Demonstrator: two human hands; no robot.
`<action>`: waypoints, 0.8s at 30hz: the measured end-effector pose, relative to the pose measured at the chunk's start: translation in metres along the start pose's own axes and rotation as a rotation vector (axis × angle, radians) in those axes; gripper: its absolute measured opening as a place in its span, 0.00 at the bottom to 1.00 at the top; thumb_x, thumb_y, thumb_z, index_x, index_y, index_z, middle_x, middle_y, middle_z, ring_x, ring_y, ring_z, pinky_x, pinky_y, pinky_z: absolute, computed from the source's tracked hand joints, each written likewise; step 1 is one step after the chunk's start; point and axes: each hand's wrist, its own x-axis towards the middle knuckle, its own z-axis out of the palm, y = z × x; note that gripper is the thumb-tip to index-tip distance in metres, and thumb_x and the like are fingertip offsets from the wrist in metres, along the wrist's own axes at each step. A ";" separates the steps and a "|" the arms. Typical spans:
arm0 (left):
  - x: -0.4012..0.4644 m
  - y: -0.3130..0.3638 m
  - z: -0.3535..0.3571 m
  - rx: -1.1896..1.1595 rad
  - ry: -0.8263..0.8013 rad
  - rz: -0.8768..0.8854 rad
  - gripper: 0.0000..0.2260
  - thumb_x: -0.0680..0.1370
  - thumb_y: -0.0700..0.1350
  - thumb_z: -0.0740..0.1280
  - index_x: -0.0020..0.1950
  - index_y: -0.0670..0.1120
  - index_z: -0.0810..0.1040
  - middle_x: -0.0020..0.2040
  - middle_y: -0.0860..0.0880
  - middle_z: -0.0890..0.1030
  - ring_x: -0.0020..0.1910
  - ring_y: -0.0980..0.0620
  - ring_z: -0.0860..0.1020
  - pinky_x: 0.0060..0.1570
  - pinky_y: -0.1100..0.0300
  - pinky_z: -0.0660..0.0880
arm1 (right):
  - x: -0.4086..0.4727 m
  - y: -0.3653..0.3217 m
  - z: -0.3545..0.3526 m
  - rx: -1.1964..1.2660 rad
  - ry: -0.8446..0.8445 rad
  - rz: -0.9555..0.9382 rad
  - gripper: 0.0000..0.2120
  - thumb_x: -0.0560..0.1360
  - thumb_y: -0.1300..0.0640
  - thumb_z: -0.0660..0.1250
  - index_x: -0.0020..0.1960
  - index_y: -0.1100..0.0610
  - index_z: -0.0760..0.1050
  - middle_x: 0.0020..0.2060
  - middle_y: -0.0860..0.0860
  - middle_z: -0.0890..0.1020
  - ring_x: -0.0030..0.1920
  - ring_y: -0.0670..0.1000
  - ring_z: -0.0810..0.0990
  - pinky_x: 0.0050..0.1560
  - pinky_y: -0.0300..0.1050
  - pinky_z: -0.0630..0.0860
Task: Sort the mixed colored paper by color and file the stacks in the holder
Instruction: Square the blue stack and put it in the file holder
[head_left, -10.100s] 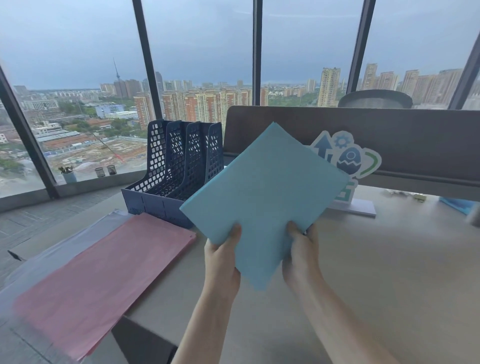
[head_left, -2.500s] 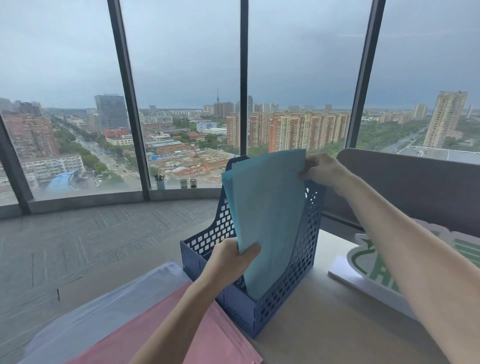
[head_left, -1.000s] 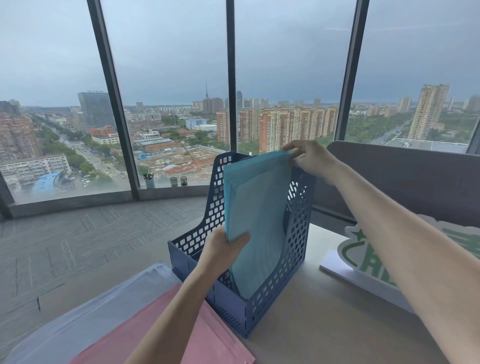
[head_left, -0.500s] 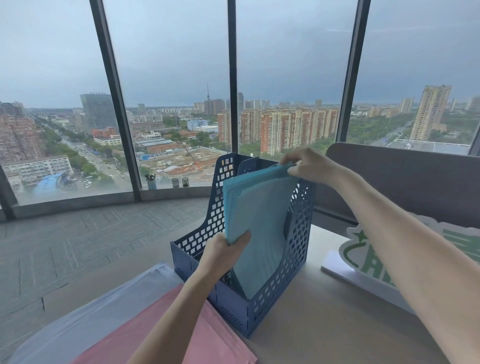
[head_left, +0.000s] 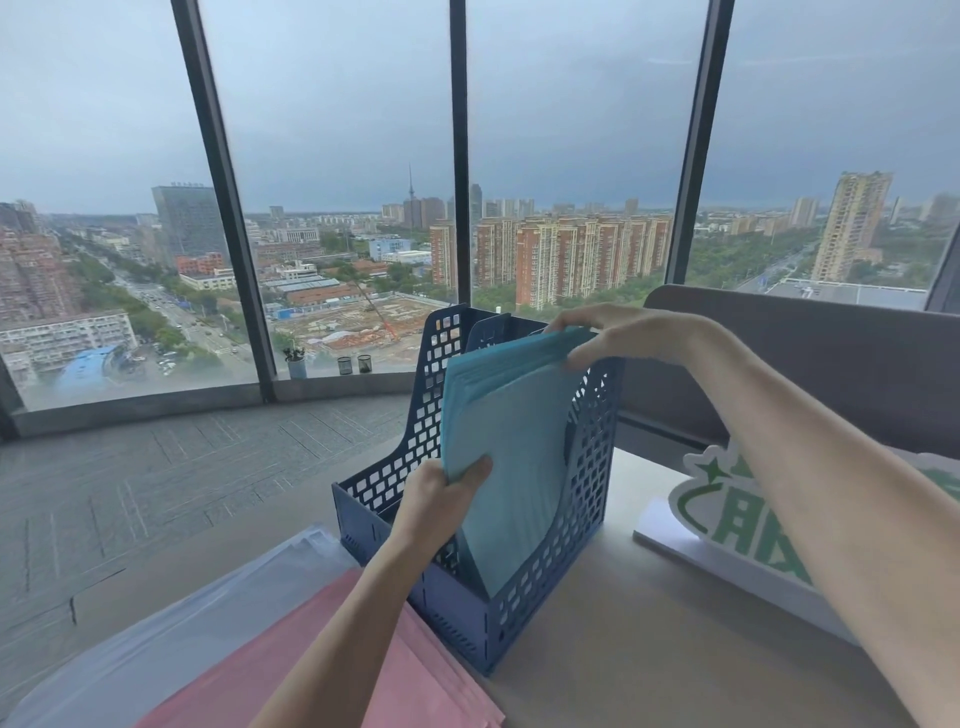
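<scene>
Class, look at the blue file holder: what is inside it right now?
A light blue paper stack stands in the blue file holder's rightmost slot, gripped by the left hand and right hand. The other slots' contents are hidden by the paper and walls.

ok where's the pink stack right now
In the head view the pink stack lies flat on the desk at bottom left, under the left forearm, between the blue holder and a white stack.

The blue paper stack's (head_left: 511, 467) foot sinks out of sight inside the holder (head_left: 540, 618); left hand's (head_left: 439, 506) fingers vanish behind the sheets. Pink stack (head_left: 322, 670) runs off the bottom edge, and the green sign (head_left: 727, 525) hides behind the right forearm.
</scene>
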 end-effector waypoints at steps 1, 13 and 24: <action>0.000 0.002 0.000 -0.026 0.006 0.008 0.22 0.74 0.57 0.72 0.41 0.36 0.81 0.33 0.42 0.80 0.31 0.43 0.76 0.33 0.55 0.69 | 0.000 0.001 0.000 -0.010 0.008 -0.004 0.18 0.75 0.49 0.72 0.63 0.50 0.76 0.61 0.51 0.77 0.62 0.54 0.74 0.57 0.48 0.68; 0.001 0.012 0.002 -0.021 -0.080 0.082 0.29 0.66 0.66 0.68 0.40 0.37 0.78 0.34 0.43 0.77 0.34 0.51 0.73 0.35 0.55 0.68 | 0.025 0.013 0.005 -0.269 0.208 -0.040 0.09 0.77 0.48 0.69 0.53 0.52 0.78 0.57 0.51 0.73 0.59 0.54 0.68 0.55 0.52 0.66; -0.003 -0.002 -0.006 0.187 -0.247 0.051 0.02 0.71 0.49 0.74 0.39 0.53 0.84 0.40 0.54 0.85 0.40 0.56 0.83 0.41 0.59 0.79 | 0.037 0.000 0.013 -0.323 0.204 0.010 0.06 0.81 0.50 0.66 0.45 0.48 0.77 0.43 0.48 0.77 0.46 0.49 0.71 0.50 0.46 0.65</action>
